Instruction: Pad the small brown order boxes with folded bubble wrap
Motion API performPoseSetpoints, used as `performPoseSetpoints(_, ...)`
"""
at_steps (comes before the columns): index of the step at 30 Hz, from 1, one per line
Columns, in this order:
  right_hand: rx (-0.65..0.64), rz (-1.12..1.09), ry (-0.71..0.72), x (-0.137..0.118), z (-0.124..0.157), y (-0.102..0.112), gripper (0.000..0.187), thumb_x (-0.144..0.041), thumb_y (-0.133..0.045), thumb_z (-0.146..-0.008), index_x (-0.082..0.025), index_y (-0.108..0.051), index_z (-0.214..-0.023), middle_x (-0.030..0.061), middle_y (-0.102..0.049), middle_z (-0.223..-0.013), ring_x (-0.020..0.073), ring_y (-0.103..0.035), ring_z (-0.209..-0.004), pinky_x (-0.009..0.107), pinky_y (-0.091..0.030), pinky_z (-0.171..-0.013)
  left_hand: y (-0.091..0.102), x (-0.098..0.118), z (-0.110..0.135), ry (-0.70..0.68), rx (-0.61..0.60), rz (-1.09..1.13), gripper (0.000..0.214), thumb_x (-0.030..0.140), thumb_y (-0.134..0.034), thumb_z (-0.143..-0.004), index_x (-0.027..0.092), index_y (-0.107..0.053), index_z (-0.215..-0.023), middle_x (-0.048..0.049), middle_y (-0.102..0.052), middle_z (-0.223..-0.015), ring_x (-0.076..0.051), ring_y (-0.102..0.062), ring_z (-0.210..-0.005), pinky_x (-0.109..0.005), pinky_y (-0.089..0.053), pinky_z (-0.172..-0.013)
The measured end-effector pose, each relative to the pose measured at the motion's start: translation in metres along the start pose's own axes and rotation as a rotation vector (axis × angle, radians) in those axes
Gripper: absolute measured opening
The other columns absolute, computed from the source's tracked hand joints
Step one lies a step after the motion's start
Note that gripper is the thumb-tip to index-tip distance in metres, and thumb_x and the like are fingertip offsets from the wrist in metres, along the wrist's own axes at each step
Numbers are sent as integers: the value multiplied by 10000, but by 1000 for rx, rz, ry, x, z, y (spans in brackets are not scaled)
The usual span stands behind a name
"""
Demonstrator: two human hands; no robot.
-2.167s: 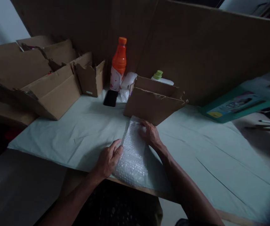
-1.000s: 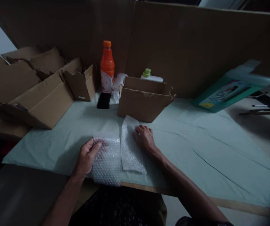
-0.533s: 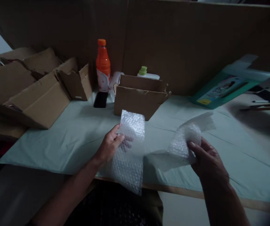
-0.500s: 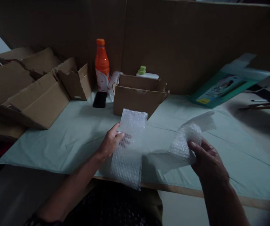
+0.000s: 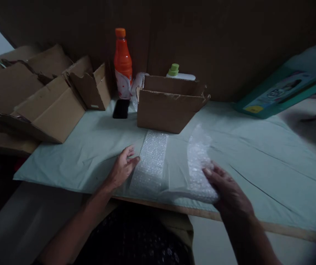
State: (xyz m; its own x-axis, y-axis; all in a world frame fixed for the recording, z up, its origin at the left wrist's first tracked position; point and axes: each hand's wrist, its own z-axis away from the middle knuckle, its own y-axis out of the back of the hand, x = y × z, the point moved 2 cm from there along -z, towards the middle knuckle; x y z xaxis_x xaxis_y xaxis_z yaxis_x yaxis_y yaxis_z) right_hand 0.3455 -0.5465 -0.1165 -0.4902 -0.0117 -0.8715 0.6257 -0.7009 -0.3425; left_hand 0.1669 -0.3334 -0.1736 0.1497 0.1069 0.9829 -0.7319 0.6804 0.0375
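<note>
A strip of bubble wrap (image 5: pixel 151 158) lies flat on the cloth-covered table, its far end near the front of an open cardboard box (image 5: pixel 169 112). Just left of that strip is my left hand (image 5: pixel 122 167), thumb and fingers apart, holding nothing; the thumb tip is close to the strip's edge. My right hand (image 5: pixel 226 186) pinches a second stretch of bubble wrap (image 5: pixel 199 162), blurred and raised a little. A low fold of wrap runs along the near edge between the two stretches; whether they are one piece I cannot tell.
Cardboard boxes (image 5: pixel 55 114) crowd the left. Behind stand an orange bottle (image 5: pixel 123 60) and a green-capped white container (image 5: pixel 181 75), with a black phone (image 5: pixel 121 109) in front of the bottle. A tilted jug of green liquid (image 5: pixel 281 86) is at the right. The table's wooden edge (image 5: pixel 202 213) runs in front.
My left hand has let go of the strip, which now rests flat on the table. My right hand has moved left and lower, and its bunched wrap has spread into a longer stretch.
</note>
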Motion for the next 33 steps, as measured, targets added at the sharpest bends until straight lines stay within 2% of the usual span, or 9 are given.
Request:
performPoseSetpoints(2,-54,-30,-84,14,2,-20,420,-383,-886,-617,-197,-688,-937,26,-692,-786,110,-574,-561,202,-467,-503,3,1,23,-56,-6,61,551,490,-654,-855,162,-572,-1291,-158,-563,-1391,-300,-508,-1306,-408,-408,-1064)
performPoseSetpoints(5,-81,-50,-109,36,-4,-42,444,-371,-874,-629,-195,-661,-977,20,-695,-826,119,-592,-607,212,-473,-542,-4,0,56,-83,-193,281,656,565,-574,-901,203,-453,-1435,-125,-613,-1337,-276,-550,-1253,-399,-403,-1070)
performPoseSetpoints(8,-9,-6,22,53,-20,-48,442,-351,-876,-629,-212,-619,-960,-15,-676,-788,110,-578,-617,207,-449,-558,-12,-8,76,63,-339,302,809,491,-652,-868,203,-281,-1528,-89,-685,-1104,-206,-643,-947,-333,-489,-862)
performPoseSetpoints(12,-28,181,107,68,-37,-42,480,-389,-864,-645,-212,-560,-972,-19,-672,-750,119,-586,-650,212,-416,-581,-9,-20,76,222,-203,121,803,391,-626,-855,136,-260,-1522,26,-592,-750,-98,-445,-559,-233,-344,-532)
performPoseSetpoints(17,-50,404,161,77,-42,-35,569,-414,-773,-735,-213,-502,-1192,-29,-631,-767,128,-574,-649,239,-409,-575,-2,-21,76,175,-211,31,743,329,-545,-878,146,-252,-1537,27,-588,-759,-97,-402,-567,-240,-321,-543)
performPoseSetpoints(23,-148,671,195,74,-43,-34,604,-435,-650,-818,-176,-435,-1319,-19,-630,-755,118,-540,-542,247,-398,-498,3,-19,79,97,-227,-171,548,348,-509,-896,118,-509,-1393,35,-485,-674,-113,-389,-583,-260,-314,-566)
performPoseSetpoints(28,-53,1176,469,52,-21,-16,338,-296,-567,-904,-199,-587,-1228,2,-678,-733,134,-574,-560,290,-485,-582,8,-24,81,118,-237,-143,621,435,-543,-903,124,-450,-1433,36,-463,-700,-128,-409,-615,-265,-326,-585)
performPoseSetpoints(30,-151,1294,624,50,-3,-13,270,-235,-534,-932,-219,-627,-1185,31,-708,-832,151,-632,-653,310,-534,-644,11,-26,85,138,-262,-79,647,465,-548,-912,153,-406,-1461,21,-504,-753,-132,-439,-636,-266,-344,-602)
performPoseSetpoints(33,-429,1444,798,61,27,-19,343,-169,-538,-927,-246,-624,-1250,96,-697,-1166,219,-670,-989,385,-569,-810,15,-26,92,170,-285,-13,654,466,-569,-909,182,-386,-1468,-13,-566,-866,-139,-497,-690,-273,-395,-646)
